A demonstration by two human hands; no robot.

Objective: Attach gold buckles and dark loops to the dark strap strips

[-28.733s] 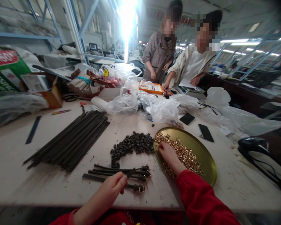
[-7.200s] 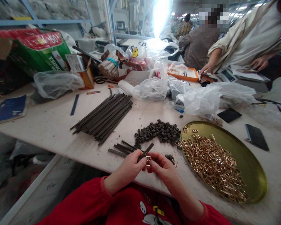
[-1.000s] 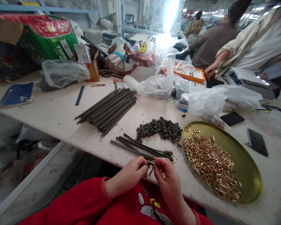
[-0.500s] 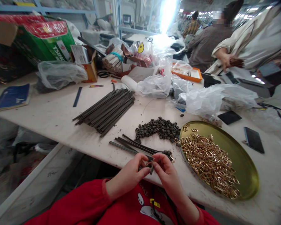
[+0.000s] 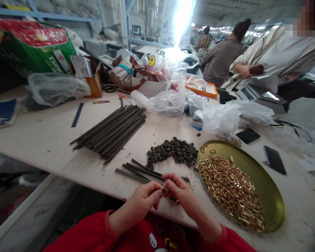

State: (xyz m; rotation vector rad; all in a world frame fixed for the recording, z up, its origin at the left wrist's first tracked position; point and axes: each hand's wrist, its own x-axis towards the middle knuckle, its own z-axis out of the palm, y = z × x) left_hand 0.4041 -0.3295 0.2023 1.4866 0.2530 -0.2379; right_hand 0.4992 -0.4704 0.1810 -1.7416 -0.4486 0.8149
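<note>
Just over the table's front edge, my left hand [image 5: 140,199] and my right hand [image 5: 180,191] meet fingertip to fingertip. Both are closed in a pinch on a dark strap [image 5: 164,190], of which only a small bit shows; my fingers hide the rest. A hint of metal peeks out below my right hand. Right behind my hands lie a few dark straps [image 5: 139,170], some with gold buckles at their right ends. Farther back is a heap of small dark loops [image 5: 173,152]. To the right, a round gold tray [image 5: 271,196] holds many gold buckles [image 5: 232,190].
A stack of long dark strips [image 5: 111,131] lies left of the loops. Plastic bags [image 5: 217,117], an orange tray [image 5: 211,90] and a small box [image 5: 94,82] line the back. A phone [image 5: 274,160] rests at right. A co-worker [image 5: 273,52] stands behind, holding brown strips.
My hands have drawn closer together, and the strap between them is now mostly covered by my fingers. The view has shifted slightly, with the tabletop things appearing farther left.
</note>
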